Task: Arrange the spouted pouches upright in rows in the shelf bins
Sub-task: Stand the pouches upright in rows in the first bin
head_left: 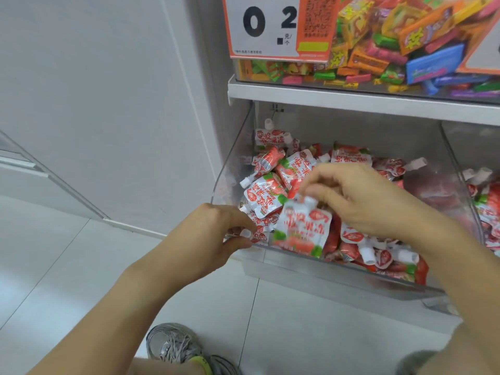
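Both forearms are bare, no sleeves showing anywhere, and no rings, watch or bracelets on the hands. Bottom center of the frame there's a grey mesh sneaker (173, 343) with pale grey laces and a yellow-green tab at the collar. Bottom right corner shows some grey fabric, too cropped to identify.

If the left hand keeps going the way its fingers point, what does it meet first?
Probably the white spout already at the left hand fingertips, then the jumbled pouches at the clear bin front-left corner. Depth is unclear.
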A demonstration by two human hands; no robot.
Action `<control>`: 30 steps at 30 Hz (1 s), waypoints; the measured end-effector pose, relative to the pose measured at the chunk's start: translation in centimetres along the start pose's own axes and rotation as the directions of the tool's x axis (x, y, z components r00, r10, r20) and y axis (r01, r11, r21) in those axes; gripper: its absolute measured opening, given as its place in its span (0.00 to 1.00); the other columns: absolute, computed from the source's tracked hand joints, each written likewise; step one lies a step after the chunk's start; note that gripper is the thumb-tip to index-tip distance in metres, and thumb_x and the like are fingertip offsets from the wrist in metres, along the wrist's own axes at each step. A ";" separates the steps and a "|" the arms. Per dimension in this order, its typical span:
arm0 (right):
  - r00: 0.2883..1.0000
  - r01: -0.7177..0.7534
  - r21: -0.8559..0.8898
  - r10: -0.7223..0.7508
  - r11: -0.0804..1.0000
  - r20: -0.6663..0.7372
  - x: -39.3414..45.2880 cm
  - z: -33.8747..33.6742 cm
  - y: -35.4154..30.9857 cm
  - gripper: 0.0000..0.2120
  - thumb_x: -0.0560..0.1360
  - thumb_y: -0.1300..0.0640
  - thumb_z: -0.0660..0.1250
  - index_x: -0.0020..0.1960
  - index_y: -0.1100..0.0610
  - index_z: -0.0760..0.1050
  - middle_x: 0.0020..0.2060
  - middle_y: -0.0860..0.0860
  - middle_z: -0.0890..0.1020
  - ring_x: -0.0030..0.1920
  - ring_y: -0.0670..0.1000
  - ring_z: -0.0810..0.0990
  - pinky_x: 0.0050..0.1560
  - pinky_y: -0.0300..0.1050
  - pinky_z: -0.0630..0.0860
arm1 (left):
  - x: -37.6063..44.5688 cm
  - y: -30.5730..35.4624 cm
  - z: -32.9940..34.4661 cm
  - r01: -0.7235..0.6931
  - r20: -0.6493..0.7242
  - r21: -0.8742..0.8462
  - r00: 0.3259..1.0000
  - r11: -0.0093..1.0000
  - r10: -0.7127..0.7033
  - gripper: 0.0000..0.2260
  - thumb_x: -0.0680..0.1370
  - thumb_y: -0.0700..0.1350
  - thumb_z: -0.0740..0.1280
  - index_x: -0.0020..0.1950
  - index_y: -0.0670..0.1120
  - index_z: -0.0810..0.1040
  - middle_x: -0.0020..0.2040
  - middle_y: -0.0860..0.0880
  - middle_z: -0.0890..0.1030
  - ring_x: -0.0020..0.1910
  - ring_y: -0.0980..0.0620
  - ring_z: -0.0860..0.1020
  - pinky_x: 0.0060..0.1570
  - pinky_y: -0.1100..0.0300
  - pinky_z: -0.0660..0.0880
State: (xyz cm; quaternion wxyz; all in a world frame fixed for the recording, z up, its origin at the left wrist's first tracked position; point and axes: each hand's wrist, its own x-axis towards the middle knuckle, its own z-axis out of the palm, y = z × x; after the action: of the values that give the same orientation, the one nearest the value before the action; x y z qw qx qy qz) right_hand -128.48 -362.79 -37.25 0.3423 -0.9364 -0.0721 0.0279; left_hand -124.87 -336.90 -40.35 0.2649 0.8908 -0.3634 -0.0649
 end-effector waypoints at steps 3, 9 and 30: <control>0.900 0.191 0.001 -0.175 0.982 -0.400 1.0 0.8 -1.9 0.06 0.82 0.54 0.63 0.53 0.54 0.79 0.42 0.41 0.83 0.43 0.42 0.81 0.42 0.32 0.74 | 0.0 0.1 -0.1 -0.004 -0.075 0.002 0.997 1.000 0.004 0.12 0.70 0.47 0.78 0.52 0.51 0.82 0.44 0.58 0.82 0.42 0.60 0.79 0.44 0.62 0.77; 0.985 0.172 0.155 -0.172 0.973 -0.014 3.8 5.3 -2.4 0.11 0.78 0.51 0.70 0.57 0.53 0.79 0.47 0.45 0.84 0.46 0.44 0.84 0.51 0.47 0.81 | 0.0 0.6 -1.2 -0.010 -0.359 -0.089 0.933 0.996 -0.023 0.27 0.66 0.50 0.79 0.61 0.51 0.72 0.55 0.58 0.77 0.52 0.62 0.77 0.53 0.71 0.72; 0.892 0.429 -0.459 -0.287 0.778 0.349 9.0 5.6 0.9 0.36 0.65 0.41 0.78 0.70 0.49 0.74 0.64 0.44 0.77 0.63 0.48 0.69 0.60 0.45 0.71 | -3.6 -1.2 -6.0 0.033 -0.517 -0.168 0.848 0.985 -0.116 0.07 0.72 0.47 0.70 0.48 0.57 0.82 0.45 0.59 0.83 0.44 0.55 0.82 0.46 0.60 0.77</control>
State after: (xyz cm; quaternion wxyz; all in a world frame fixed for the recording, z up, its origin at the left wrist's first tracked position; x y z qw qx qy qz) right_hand -120.10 -358.46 -42.14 0.0599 -0.9502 -0.2993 0.0632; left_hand -124.93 -331.14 -36.11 0.4187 0.8651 -0.2363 0.1426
